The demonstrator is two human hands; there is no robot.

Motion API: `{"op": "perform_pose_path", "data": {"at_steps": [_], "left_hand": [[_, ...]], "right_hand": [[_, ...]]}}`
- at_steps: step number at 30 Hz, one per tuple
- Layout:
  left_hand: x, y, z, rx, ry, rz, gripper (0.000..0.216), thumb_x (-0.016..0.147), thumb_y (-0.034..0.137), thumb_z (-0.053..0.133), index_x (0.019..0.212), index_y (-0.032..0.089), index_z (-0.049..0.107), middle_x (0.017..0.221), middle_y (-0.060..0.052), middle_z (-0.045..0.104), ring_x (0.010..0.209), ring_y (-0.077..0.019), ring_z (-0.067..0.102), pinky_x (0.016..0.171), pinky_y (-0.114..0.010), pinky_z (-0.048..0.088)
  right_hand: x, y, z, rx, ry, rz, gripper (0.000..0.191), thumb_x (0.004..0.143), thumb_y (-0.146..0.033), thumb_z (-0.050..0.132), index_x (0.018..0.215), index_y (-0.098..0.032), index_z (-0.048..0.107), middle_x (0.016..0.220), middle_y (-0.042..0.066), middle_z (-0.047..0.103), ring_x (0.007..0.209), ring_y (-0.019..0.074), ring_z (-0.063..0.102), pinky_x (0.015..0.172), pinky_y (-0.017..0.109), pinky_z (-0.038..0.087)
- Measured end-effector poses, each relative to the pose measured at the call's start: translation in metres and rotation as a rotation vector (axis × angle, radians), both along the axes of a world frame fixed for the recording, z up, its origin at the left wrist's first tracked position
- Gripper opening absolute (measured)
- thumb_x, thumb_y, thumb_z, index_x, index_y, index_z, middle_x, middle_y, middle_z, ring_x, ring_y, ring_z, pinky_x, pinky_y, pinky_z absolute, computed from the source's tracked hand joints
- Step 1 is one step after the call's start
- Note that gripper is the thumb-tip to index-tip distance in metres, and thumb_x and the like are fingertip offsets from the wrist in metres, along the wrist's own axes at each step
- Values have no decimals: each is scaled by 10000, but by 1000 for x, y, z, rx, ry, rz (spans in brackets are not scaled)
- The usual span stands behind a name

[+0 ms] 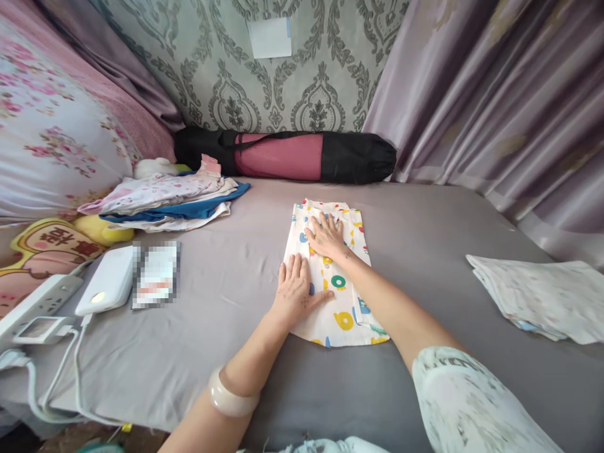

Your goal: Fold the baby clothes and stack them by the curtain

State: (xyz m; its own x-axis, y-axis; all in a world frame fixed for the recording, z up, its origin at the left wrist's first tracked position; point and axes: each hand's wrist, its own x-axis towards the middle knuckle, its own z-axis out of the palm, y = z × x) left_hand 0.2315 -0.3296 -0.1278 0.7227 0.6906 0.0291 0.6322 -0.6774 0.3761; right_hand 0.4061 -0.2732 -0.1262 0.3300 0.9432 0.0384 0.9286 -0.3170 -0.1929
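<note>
A white garment (343,302) printed with colourful letters and figures lies folded into a long shape on the grey sheet, its rounded edge towards me. My left hand (296,292) rests flat on its left side, fingers spread and thumb pointing right. Farther up the cloth, my right hand (326,236) presses down flat, its fingers stretched out. Neither hand grips anything. Parts of the print are covered by both hands and my right forearm.
A pile of clothes (174,198) lies at the back left and folded cloth (542,299) at the right. A rolled mat in a bag (283,156) lies along the wall. On the left are a white power bank (109,277), a blurred phone-shaped item (156,275) and a power strip (44,302) with cables.
</note>
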Motion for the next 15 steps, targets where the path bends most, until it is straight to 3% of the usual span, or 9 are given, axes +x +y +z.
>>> {"op": "perform_pose_path", "data": {"at_steps": [4,7,10,15], "left_hand": [[1,2,4,-47,0,-5,977,791,772,434,1460,82,258,1555,-255,195,1453,-394,88,1141,-594,150],[-3,12,13,-117,-1,-10,835,849,728,370,1421,121,330,1555,-212,238,1455,-361,137,1145,-552,195],[-19,25,25,-150,16,-68,693,914,651,289,1390,156,383,1548,-169,285,1453,-298,198,1143,-461,260],[-49,20,36,-20,97,-277,587,969,518,254,1433,171,350,1576,-118,242,1471,-241,134,1183,-449,155]], "right_hand": [[6,2,7,-42,62,21,650,964,-534,129,1515,-213,259,1610,79,134,1464,307,63,1143,563,34],[10,-13,22,-56,165,67,657,972,-522,82,1540,-203,168,1620,58,77,1476,262,15,1165,514,33],[9,-52,35,-29,162,126,655,977,-510,93,1548,-190,122,1623,33,23,1478,241,-29,1178,470,1],[-2,-134,37,-121,114,222,662,970,-525,144,1556,-226,71,1621,3,8,1477,236,-42,1187,454,16]]}}
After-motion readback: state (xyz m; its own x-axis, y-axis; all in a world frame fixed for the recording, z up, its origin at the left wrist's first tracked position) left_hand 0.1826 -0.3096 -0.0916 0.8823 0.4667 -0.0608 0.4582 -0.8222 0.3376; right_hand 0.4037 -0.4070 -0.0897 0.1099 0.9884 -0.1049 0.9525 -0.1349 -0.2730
